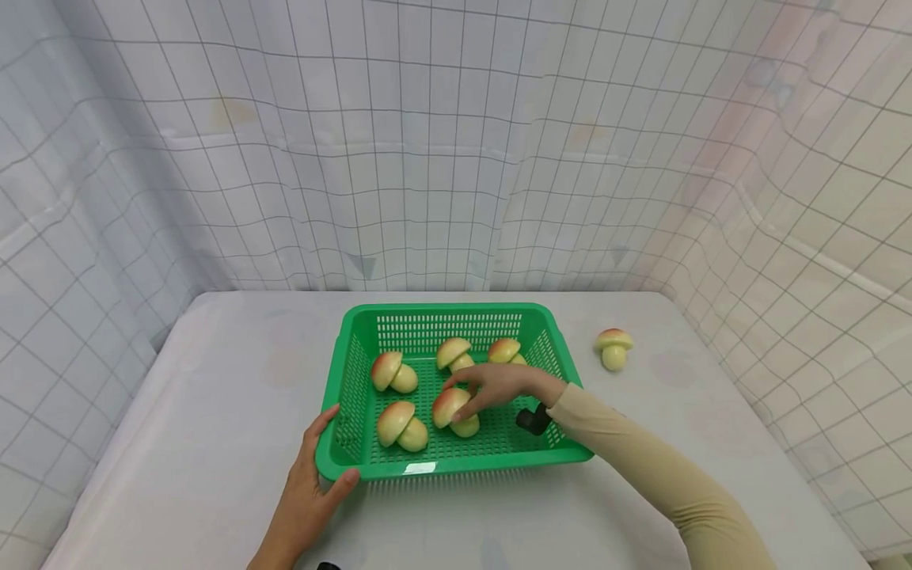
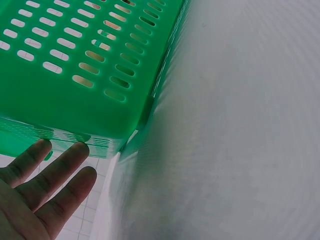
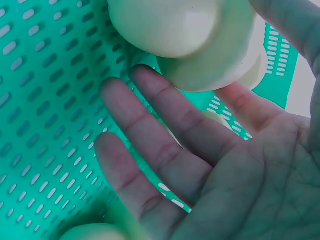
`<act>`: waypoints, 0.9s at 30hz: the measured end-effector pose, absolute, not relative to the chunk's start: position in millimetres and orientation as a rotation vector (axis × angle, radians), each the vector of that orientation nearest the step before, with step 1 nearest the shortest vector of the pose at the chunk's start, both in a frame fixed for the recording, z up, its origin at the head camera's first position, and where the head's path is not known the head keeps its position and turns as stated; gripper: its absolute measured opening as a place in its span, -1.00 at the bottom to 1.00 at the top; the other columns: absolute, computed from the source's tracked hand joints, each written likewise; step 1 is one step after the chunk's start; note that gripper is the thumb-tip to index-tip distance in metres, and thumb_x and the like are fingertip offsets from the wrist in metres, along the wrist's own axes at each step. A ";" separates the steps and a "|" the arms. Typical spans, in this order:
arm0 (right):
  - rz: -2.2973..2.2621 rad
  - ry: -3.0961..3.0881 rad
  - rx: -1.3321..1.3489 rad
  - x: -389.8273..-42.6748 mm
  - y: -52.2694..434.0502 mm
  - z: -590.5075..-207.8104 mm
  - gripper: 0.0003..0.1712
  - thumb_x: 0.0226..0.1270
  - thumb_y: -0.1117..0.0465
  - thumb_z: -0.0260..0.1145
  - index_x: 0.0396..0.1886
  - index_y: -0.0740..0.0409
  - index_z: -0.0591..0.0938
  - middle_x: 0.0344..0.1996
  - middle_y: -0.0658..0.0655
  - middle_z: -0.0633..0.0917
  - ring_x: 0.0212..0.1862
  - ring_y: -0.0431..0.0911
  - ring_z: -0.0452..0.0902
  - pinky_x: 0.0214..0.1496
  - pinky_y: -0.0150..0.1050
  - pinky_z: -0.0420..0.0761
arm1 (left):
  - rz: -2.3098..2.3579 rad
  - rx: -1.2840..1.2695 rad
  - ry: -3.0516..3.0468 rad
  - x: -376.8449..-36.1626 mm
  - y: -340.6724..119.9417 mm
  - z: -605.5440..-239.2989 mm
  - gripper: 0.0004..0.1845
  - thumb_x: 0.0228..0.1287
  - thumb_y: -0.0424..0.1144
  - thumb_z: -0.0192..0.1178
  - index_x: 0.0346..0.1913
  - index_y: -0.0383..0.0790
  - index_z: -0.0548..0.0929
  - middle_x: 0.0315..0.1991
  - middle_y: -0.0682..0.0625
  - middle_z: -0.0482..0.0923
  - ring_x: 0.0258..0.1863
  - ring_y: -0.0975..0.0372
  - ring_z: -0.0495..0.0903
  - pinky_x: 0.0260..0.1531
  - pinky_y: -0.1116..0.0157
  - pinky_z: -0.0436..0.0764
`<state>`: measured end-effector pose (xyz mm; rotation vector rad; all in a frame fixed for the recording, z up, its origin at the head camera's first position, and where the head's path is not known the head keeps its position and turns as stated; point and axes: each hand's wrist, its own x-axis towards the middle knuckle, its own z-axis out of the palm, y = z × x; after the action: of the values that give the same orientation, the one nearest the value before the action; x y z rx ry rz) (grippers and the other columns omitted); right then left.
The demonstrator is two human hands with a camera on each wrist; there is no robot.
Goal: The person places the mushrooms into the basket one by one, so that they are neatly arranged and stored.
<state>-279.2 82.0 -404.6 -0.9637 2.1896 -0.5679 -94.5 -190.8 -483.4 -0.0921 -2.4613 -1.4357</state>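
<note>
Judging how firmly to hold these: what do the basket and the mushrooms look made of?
Basket: looks like rigid moulded plastic, glossy green, with even slotted holes. Mushrooms, such as the one under the right hand at: probably foam or plastic replicas, smooth and matte, uniformly painted; which one I cannot tell.

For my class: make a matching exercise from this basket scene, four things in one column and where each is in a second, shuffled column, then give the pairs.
Things:
1. left hand
2. right hand
3. lone mushroom
4. green basket

Places:
A. on the table, right of the basket
B. on the basket's near left corner
C. inside the basket, at a mushroom
D. mid-table, holding five mushrooms

Pairs: 1-B, 2-C, 3-A, 4-D
</note>
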 end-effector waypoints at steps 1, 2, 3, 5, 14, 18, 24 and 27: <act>-0.562 2.192 -0.956 -279.4 82.5 -404.5 -0.35 0.19 -0.11 0.37 0.26 -0.09 0.44 0.14 -0.08 0.48 0.05 -0.19 0.44 -0.03 -0.28 0.46 | -1.432 -0.088 -2.466 -94.6 -190.8 -483.4 -0.10 0.14 -0.25 0.29 0.47 0.25 0.03 0.40 -0.05 0.11 0.31 0.21 0.15 0.08 0.52 0.16; -0.555 2.194 -0.951 -279.3 82.8 -404.1 -0.34 0.19 -0.12 0.36 0.28 -0.09 0.44 0.16 -0.08 0.47 0.08 -0.18 0.43 0.01 -0.28 0.44 | -1.427 -0.083 -2.471 -94.6 -190.8 -483.4 -0.10 0.15 -0.25 0.29 0.46 0.26 0.03 0.40 -0.06 0.11 0.31 0.19 0.16 0.09 0.50 0.16; -0.549 2.195 -0.947 -279.5 83.3 -404.2 -0.33 0.20 -0.12 0.35 0.28 -0.08 0.43 0.18 -0.08 0.46 0.10 -0.17 0.41 0.03 -0.27 0.43 | -1.422 -0.078 -2.476 -94.5 -190.9 -483.4 -0.10 0.15 -0.24 0.29 0.46 0.26 0.02 0.40 -0.06 0.11 0.31 0.17 0.16 0.09 0.49 0.17; -0.545 2.191 -0.939 -279.5 84.1 -403.8 -0.31 0.21 -0.13 0.35 0.30 -0.07 0.42 0.19 -0.08 0.45 0.12 -0.16 0.40 0.06 -0.26 0.42 | -1.414 -0.073 -2.482 -94.6 -191.0 -483.6 -0.10 0.15 -0.24 0.29 0.46 0.26 0.02 0.40 -0.06 0.11 0.31 0.15 0.16 0.10 0.47 0.18; -0.581 2.147 -0.918 -280.2 88.8 -402.0 -0.24 0.23 -0.08 0.34 0.37 0.05 0.34 -0.11 -0.07 0.58 -0.13 -0.24 0.49 -0.08 -0.26 0.47 | -1.428 -0.081 -2.470 -94.6 -191.4 -484.4 -0.09 0.14 -0.25 0.29 0.46 0.26 0.03 0.40 -0.04 0.11 0.31 0.23 0.15 0.10 0.44 0.19; -0.604 2.153 -0.924 -280.5 92.5 -398.2 -0.23 0.23 -0.08 0.34 0.37 0.08 0.33 -0.19 -0.05 0.62 -0.12 -0.23 0.52 -0.05 -0.25 0.47 | -1.437 -0.096 -2.459 -94.7 -191.2 -484.8 -0.10 0.14 -0.25 0.29 0.47 0.25 0.03 0.40 -0.03 0.11 0.31 0.27 0.14 0.09 0.52 0.15; -0.654 2.184 -0.962 -281.2 103.3 -384.4 -0.24 0.25 -0.06 0.33 0.36 0.15 0.34 -0.18 -0.03 0.66 -0.09 -0.19 0.55 -0.03 -0.24 0.49 | -1.439 -0.094 -2.460 -94.4 -191.1 -484.8 -0.10 0.15 -0.25 0.29 0.46 0.26 0.03 0.40 -0.03 0.11 0.31 0.28 0.15 0.08 0.53 0.16; -0.700 2.223 -0.937 -281.1 113.1 -373.9 -0.25 0.25 -0.09 0.31 0.36 0.11 0.35 -0.17 -0.04 0.65 -0.07 -0.20 0.54 -0.03 -0.21 0.50 | -1.439 -0.092 -2.458 -94.3 -191.0 -484.6 -0.10 0.14 -0.25 0.29 0.46 0.25 0.03 0.40 -0.03 0.12 0.31 0.28 0.15 0.08 0.53 0.15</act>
<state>-281.1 113.1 -373.9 -0.9367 2.2232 -0.6995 -94.3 -191.0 -484.6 -0.0918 -2.4580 -1.4386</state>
